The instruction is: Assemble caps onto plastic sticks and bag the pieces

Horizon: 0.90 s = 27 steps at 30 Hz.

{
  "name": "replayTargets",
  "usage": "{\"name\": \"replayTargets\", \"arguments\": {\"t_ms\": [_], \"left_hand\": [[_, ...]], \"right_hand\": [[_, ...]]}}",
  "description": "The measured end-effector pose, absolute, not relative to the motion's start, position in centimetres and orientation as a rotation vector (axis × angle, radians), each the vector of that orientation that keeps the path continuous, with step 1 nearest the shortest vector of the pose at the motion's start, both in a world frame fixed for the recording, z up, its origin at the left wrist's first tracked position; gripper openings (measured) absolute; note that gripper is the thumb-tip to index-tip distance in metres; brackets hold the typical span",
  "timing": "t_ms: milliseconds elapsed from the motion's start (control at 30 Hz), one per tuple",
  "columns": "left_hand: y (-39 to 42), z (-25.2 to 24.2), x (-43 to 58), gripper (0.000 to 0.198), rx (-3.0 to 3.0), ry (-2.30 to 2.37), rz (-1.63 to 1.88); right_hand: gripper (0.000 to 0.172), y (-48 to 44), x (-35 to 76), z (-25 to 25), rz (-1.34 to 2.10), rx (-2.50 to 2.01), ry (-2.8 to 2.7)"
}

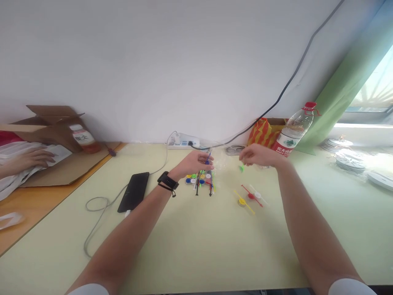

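My left hand (195, 162), with a dark watch on its wrist, is pinched on a blue plastic spinner arrow (207, 162). Under its fingers lies a cluster of small coloured discs (193, 180) and thin arrows, partly hidden by the hand. To the right, my right hand (256, 155) is closed on a small green plastic piece (241, 168), held above the table; most of it is hidden by the fingers. Nearer to me lie a yellow spinner (242, 202), a red spinner (251, 196) and a white spinner (258, 195), each a round hub with a long pointer.
A black phone (134, 191) with a cable lies left of my forearm. Behind stand a power strip (184, 141), a patterned bag (260, 133) and a large water bottle (291, 133). Another person's hand (32, 162) rests by a cardboard box (52, 119). Stacked discs (350, 161) lie right.
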<state>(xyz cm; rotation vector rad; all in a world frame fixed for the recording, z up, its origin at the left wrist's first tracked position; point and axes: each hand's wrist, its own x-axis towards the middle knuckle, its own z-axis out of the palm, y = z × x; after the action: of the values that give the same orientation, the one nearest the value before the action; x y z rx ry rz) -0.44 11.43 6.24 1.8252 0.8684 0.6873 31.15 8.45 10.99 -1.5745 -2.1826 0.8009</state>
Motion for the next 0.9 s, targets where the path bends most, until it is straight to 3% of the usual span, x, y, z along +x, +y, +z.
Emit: {"name": "replayTargets", "arguments": {"t_ms": [133, 267, 600, 900], "left_hand": [[11.3, 6.5, -0.3, 0.047, 1.935, 0.854, 0.737], [10.9, 6.8, -0.1, 0.046, 2.016, 0.813, 0.732], [10.4, 6.8, 0.5, 0.046, 2.033, 0.776, 0.762], [10.2, 7.1, 0.4, 0.031, 2.111, 0.795, 0.834]], "right_hand": [[0.016, 7.0, 31.8, 13.1, 0.466, -1.375, -1.774], [0.02, 5.7, 30.2, 14.7, 0.387, -1.095, -1.553], [0.012, 5.0, 26.5, 14.7, 0.167, -1.133, -1.816], [0.011, 4.8, 26.4, 14.7, 0.579, -1.157, -1.85]]}}
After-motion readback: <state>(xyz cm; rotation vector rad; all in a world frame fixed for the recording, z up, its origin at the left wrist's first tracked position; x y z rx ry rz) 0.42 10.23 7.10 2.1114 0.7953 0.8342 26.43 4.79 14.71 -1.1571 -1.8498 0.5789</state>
